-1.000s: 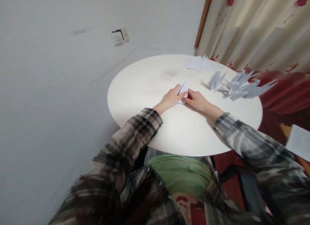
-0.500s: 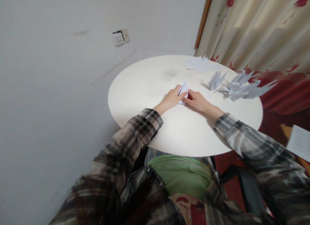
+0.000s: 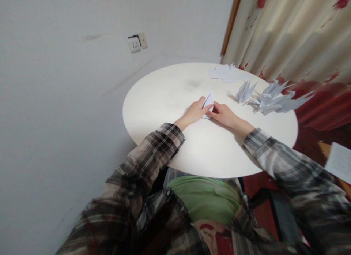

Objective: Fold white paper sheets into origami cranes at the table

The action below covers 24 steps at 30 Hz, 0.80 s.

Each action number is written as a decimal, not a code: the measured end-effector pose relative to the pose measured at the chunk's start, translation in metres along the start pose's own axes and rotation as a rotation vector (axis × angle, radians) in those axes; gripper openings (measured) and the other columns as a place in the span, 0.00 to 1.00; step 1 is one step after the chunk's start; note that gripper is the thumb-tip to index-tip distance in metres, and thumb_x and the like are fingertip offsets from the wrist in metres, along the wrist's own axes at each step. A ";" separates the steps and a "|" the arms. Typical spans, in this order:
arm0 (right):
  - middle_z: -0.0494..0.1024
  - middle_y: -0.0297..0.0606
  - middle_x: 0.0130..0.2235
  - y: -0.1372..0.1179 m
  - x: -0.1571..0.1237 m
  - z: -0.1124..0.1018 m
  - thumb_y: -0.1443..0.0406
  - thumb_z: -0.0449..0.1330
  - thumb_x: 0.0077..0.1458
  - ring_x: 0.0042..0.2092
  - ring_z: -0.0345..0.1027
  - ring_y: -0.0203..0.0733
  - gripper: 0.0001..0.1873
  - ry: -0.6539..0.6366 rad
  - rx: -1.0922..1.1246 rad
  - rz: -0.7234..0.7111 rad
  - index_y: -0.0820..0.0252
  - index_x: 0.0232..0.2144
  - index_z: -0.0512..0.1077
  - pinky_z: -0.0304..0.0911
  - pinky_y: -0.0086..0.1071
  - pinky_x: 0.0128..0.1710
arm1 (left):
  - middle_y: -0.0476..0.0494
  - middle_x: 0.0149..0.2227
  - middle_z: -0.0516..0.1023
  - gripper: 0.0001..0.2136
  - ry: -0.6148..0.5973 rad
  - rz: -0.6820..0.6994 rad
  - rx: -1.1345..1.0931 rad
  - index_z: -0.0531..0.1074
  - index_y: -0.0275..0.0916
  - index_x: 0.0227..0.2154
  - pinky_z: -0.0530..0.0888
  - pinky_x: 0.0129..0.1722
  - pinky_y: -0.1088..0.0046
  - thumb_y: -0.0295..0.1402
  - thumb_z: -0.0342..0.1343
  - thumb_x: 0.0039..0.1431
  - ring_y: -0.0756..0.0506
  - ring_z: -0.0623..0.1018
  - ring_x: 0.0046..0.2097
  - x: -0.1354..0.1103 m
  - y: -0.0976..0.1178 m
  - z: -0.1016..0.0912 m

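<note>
A small folded piece of white paper (image 3: 209,99), pointed at its far end, is held between my two hands just over the middle of the white table. My left hand (image 3: 196,109) grips its left side, the thumb lying across the front of the paper. From the right, my right hand (image 3: 223,113) pinches the paper's edge between thumb and fingers. The fingertips behind the paper are hidden. To the right of my hands stand several folded paper cranes (image 3: 267,99), one of them a little apart from the cluster.
The round white table (image 3: 153,97) meets the wall on the left. Flat white paper sheets (image 3: 223,72) lie at its far edge. A floral curtain (image 3: 290,32) hangs at the right. A black chair armrest (image 3: 282,211) and a printed sheet (image 3: 340,161) are at lower right.
</note>
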State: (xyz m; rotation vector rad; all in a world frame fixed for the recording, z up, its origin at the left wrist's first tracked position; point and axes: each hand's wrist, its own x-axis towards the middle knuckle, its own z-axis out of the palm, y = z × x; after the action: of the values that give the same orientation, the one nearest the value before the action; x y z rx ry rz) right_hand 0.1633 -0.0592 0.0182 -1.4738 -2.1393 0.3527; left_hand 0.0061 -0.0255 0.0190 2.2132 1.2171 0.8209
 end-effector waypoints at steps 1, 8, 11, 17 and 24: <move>0.71 0.37 0.28 0.000 0.000 0.000 0.59 0.54 0.54 0.28 0.60 0.37 0.11 -0.002 -0.004 0.000 0.61 0.34 0.66 0.53 0.32 0.30 | 0.41 0.34 0.75 0.13 -0.001 0.001 0.005 0.66 0.38 0.39 0.69 0.40 0.65 0.42 0.49 0.60 0.41 0.75 0.39 0.000 0.000 0.000; 0.71 0.37 0.28 0.000 0.000 -0.001 0.58 0.54 0.55 0.28 0.59 0.37 0.11 -0.008 -0.012 -0.011 0.61 0.34 0.65 0.53 0.31 0.30 | 0.43 0.33 0.75 0.12 0.001 -0.007 0.009 0.65 0.39 0.38 0.69 0.40 0.68 0.42 0.49 0.60 0.43 0.75 0.39 -0.001 0.001 0.000; 0.71 0.37 0.28 0.001 0.000 0.000 0.58 0.54 0.55 0.28 0.59 0.37 0.11 -0.007 -0.016 -0.012 0.61 0.34 0.65 0.53 0.32 0.31 | 0.43 0.33 0.75 0.12 -0.001 -0.008 0.015 0.65 0.39 0.38 0.69 0.40 0.68 0.42 0.49 0.60 0.43 0.75 0.39 -0.001 0.001 0.000; 0.72 0.38 0.29 0.001 -0.001 0.000 0.58 0.54 0.55 0.28 0.60 0.37 0.12 0.000 -0.023 -0.007 0.61 0.34 0.65 0.53 0.31 0.31 | 0.41 0.34 0.75 0.12 0.003 0.015 0.008 0.65 0.38 0.38 0.69 0.40 0.66 0.42 0.49 0.60 0.42 0.75 0.39 -0.001 0.000 0.000; 0.72 0.38 0.28 0.000 -0.001 0.001 0.57 0.53 0.56 0.28 0.60 0.38 0.12 -0.002 -0.047 0.006 0.61 0.34 0.66 0.53 0.32 0.31 | 0.42 0.34 0.75 0.13 0.001 0.009 0.016 0.66 0.38 0.39 0.69 0.40 0.67 0.42 0.49 0.60 0.43 0.75 0.38 0.000 0.000 0.000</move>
State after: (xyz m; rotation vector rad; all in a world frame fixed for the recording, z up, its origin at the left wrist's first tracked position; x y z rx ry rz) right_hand 0.1629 -0.0601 0.0176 -1.5067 -2.1591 0.3077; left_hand 0.0058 -0.0255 0.0185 2.2331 1.2195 0.8186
